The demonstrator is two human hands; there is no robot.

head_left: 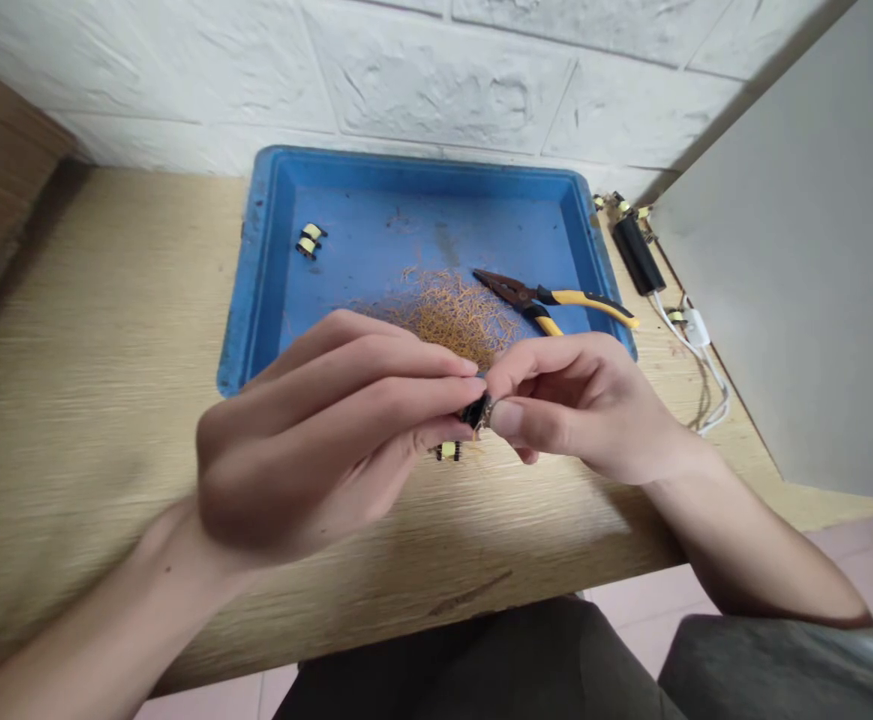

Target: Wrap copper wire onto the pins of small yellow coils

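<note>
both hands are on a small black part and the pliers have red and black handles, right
Not red: the head view shows the pliers have yellow and black handles. The left hand and right hand are indeed on a small black part.

Pale wooden tabletop (128, 380): is lying open left of the left hand (316, 430).
Yellow-and-black-handled metal pliers (530, 296): are obstructing reach ahead of the right hand (586, 410).
Blue rectangular plastic tray (252, 290): is raising its rim beyond both hands.
Looped white cable (724, 393): is cluttering tabletop to the right hand's right.
Flat grey panel (788, 250): is closing off passage farther right.
</note>
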